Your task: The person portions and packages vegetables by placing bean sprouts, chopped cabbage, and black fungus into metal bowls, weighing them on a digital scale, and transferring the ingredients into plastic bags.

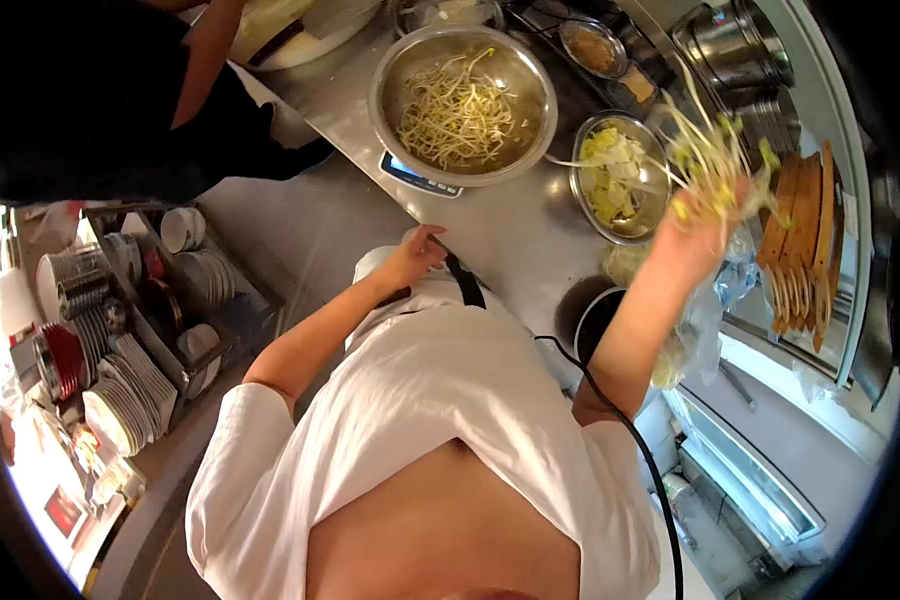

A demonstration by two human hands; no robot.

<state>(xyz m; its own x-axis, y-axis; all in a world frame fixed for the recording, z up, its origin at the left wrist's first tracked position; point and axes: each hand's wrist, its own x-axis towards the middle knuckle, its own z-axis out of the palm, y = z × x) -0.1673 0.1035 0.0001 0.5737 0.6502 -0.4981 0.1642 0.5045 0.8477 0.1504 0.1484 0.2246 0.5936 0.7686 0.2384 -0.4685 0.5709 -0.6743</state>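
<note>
My right hand (705,222) is closed round a bunch of bean sprouts (708,155), raised at the right of the view. Long pale stems and yellow heads stick out past the fingers. Just left of it stands a metal bowl (658,205) of chopped pale-yellow leaves. A larger steel bowl (378,105) with more bean sprouts (455,115) sits on a digital scale (420,180), whose lit display shows at the counter's front. My left hand (417,256) hangs at my waist by a dark strap, fingers loosely apart, holding nothing.
Another person in dark clothing (100,100) stands at the upper left by a large pale basin (315,30). Stacked plates (135,395) fill a rack at left. Wooden-handled utensils (800,240) and steel pots (735,45) line the right. A black cable (635,430) crosses my right arm.
</note>
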